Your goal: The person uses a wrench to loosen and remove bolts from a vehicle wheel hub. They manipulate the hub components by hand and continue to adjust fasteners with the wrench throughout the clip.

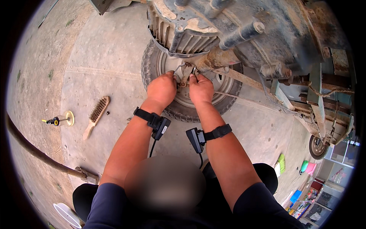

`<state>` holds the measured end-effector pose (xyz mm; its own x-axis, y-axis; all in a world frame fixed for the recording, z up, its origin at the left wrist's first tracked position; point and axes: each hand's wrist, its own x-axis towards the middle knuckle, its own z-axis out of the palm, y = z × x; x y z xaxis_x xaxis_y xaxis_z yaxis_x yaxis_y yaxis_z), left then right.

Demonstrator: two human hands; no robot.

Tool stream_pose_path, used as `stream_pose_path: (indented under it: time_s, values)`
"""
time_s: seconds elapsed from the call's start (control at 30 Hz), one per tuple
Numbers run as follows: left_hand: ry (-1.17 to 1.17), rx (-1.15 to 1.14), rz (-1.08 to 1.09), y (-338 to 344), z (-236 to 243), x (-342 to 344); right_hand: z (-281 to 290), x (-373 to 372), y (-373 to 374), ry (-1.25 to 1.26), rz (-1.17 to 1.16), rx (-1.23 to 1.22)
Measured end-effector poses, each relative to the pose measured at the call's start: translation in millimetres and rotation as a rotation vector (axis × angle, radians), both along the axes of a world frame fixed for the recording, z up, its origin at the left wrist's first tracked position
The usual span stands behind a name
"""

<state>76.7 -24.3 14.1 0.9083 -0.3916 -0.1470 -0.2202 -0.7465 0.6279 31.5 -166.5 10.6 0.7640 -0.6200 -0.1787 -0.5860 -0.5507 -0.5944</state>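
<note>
Both of my arms reach forward to the hub side of a black-tyred wheel (179,108) under a vehicle. My left hand (162,91) is closed at the left of the hub, its fingertips by a thin bent grey cable or wire (177,68); what it grips is mostly hidden. To its right, my right hand (201,88) pinches a small dark metal piece (194,71), too small to name surely. Between the hands sits a rusty bracket-like fitting (184,79). A rusty axle tube (217,61) runs just beyond my right hand.
A finned, dirty metal housing (183,32) overhangs the wheel. On the concrete at left lie a wire brush (98,112) and a clear round container (69,118). A long curved bar (42,150) stands nearer. The vehicle's frame (318,103) extends along the right.
</note>
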Motion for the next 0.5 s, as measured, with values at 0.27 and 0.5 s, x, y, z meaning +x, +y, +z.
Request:
stream_pose_path:
  time_s: [0.27, 0.5]
  values:
    - [0.049, 0.056, -0.023, -5.6, -2.0, 7.3, -3.3, -0.6, 0.1, -0.036, -0.012, 0.023]
    - [0.041, 0.094, -0.103, -2.5, 10.2, 11.7, 2.1, -1.6, -0.2, -0.011, 0.012, -0.018]
